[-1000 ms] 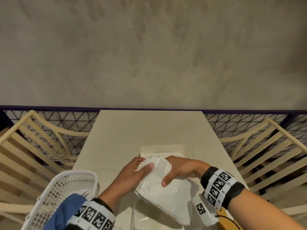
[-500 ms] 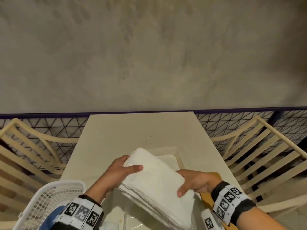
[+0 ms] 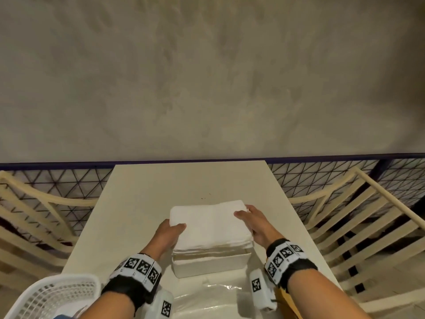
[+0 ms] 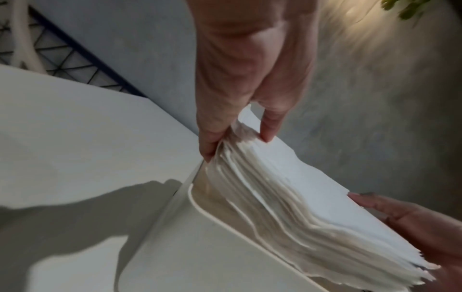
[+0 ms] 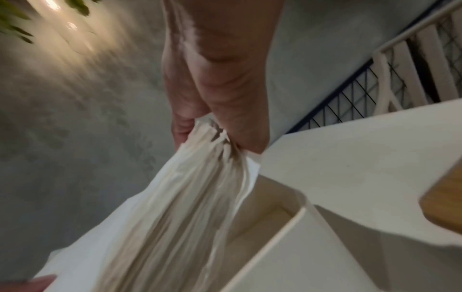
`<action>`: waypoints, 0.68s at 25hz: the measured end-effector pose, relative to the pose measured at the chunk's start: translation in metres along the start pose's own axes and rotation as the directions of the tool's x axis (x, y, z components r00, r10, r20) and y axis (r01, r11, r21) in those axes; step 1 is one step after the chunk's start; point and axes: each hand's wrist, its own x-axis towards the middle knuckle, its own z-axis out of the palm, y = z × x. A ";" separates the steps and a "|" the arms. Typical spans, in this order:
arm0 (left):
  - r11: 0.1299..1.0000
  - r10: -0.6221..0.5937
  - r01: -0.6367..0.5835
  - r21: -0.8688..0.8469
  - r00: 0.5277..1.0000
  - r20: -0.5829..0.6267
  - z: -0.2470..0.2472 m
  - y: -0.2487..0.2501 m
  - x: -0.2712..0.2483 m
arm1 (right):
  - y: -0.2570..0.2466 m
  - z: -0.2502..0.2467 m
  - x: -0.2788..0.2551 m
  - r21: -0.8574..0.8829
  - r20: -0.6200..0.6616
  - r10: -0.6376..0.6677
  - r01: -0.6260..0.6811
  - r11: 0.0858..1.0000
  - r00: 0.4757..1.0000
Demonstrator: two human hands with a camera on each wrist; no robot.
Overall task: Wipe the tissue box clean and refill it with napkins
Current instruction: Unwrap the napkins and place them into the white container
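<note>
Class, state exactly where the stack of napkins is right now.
In the head view, the stack of napkins sits mid-table atop the open tissue box, held between the left hand and right hand.

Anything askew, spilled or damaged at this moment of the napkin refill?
Nothing spilled or damaged. The napkin stack, held at its ends by the left hand and right hand, stands above the tissue box rim, not fully seated, with ragged edges.

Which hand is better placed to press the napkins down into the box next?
Left, narrowly. The left hand has its thumb over the napkins at the near corner, which rides above the box rim. The right hand grips the far corner.
</note>
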 end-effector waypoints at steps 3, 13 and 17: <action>0.995 0.017 -0.017 0.096 1.000 -0.001 0.011 -0.009 0.005 | 0.027 0.004 0.015 -0.036 -0.014 0.032 -0.033 0.999 0.999; 0.890 -0.011 -0.036 0.455 0.995 0.101 0.019 -0.014 0.009 | 0.020 0.012 0.008 -0.524 -0.032 -0.091 0.061 0.850 0.995; 0.874 0.011 -0.034 0.484 0.999 0.050 0.026 -0.013 0.003 | 0.023 0.018 0.005 -0.660 -0.004 -0.109 0.079 0.747 0.994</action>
